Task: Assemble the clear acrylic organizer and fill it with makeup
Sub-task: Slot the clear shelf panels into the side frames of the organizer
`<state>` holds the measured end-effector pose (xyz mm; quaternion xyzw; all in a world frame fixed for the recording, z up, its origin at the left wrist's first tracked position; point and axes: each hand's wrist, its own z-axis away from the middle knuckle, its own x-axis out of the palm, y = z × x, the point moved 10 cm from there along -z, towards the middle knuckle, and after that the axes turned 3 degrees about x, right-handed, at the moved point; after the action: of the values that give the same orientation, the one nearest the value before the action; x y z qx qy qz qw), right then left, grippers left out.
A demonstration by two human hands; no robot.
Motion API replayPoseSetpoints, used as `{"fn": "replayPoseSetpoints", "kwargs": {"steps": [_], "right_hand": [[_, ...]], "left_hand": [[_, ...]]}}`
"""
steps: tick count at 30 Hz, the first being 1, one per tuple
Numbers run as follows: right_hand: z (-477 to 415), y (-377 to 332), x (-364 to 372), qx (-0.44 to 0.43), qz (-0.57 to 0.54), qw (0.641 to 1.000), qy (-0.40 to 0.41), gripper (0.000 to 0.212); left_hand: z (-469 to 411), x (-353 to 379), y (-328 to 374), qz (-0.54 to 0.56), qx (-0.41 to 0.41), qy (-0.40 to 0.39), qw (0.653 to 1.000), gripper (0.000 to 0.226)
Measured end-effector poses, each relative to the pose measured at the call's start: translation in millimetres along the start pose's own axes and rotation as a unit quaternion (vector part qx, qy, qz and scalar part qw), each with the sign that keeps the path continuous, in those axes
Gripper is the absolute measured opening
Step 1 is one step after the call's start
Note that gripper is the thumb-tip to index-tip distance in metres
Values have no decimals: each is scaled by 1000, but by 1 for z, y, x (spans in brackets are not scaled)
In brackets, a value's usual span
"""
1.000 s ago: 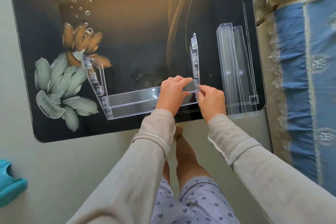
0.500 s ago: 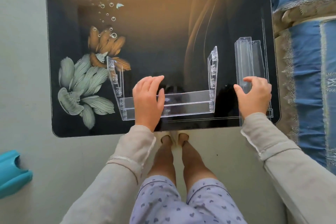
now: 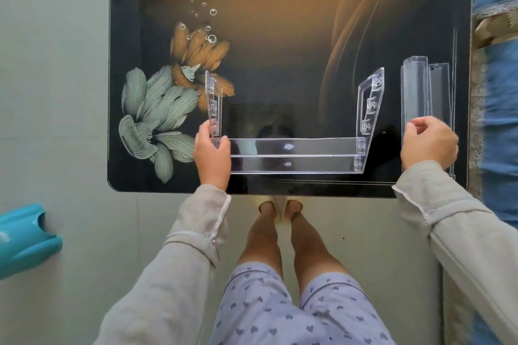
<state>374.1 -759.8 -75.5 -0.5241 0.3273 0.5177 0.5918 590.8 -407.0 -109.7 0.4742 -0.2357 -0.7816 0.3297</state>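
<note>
Table [image 3: 280, 36] lies open from 10 to 1 o'clock; organizer frame [image 3: 294, 154] blocks centre, loose trays [image 3: 420, 92] at 3 o'clock.

Clear glossy acrylic organizer frame [image 3: 294, 155] stands on a glossy printed glass-like table [image 3: 280, 22].

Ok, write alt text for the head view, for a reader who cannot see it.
A person's left hand steadies a half-built clear acrylic organizer, one shelf between two side panels, on a dark floral table. The right hand grips loose clear shelves at the table's right edge.
</note>
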Motion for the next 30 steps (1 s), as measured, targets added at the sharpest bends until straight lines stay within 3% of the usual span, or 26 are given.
{"fn": "replayPoseSetpoints", "kwargs": {"steps": [5, 10, 12, 16, 18, 21, 30], "right_hand": [[20, -18, -36, -43, -46, 997, 47, 24], [79, -80, -72, -264, -124, 954, 62, 10], [107, -109, -66, -366, -118, 923, 32, 5], [153, -153, -12, -488, -33, 867, -98, 2], [168, -160, 15, -537, 30, 834, -123, 23], [169, -160, 44, -553, 89, 817, -137, 57], [175, -168, 65, -575, 94, 805, -115, 55]], "left_hand": [[-2, -4, -2, -13, 5, 18, 1000, 39], [-4, -9, -4, -20, 25, 3, 999, 38], [-4, -10, -3, -14, 37, -5, 999, 39], [0, -14, -2, 6, 58, -2, 998, 36], [1, -15, -3, 19, 61, 1, 998, 37], [2, -19, -2, 20, 63, 4, 998, 37], [1, -20, -1, 26, 57, -2, 998, 37]]}}
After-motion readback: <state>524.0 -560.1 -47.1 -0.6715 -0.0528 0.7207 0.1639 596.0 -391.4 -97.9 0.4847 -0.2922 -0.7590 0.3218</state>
